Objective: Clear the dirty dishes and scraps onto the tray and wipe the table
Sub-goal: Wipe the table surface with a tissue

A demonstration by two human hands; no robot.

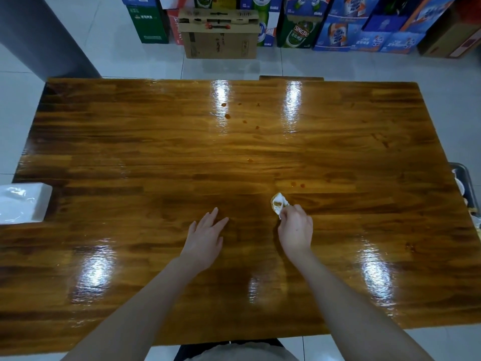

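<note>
Glossy brown wooden worktop [156, 152]: wiping step in hand. Right grip [295, 230] pinches stained white crumpled tissue [279, 203], near centre; left grip [205, 235] flat, holding nothing. Next, likely: sweep tissue toward 1 o'clock over reddish sauce spots [298, 184].

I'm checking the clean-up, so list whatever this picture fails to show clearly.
- The tray, head view: cut off by the right edge and the table; its load is unreadable.
- The white object, head view: cut by the left edge; unclear what it is.
- The tissue: partly hidden inside the right hand.
- The left hand: touching the table or hovering, cannot tell.
</note>
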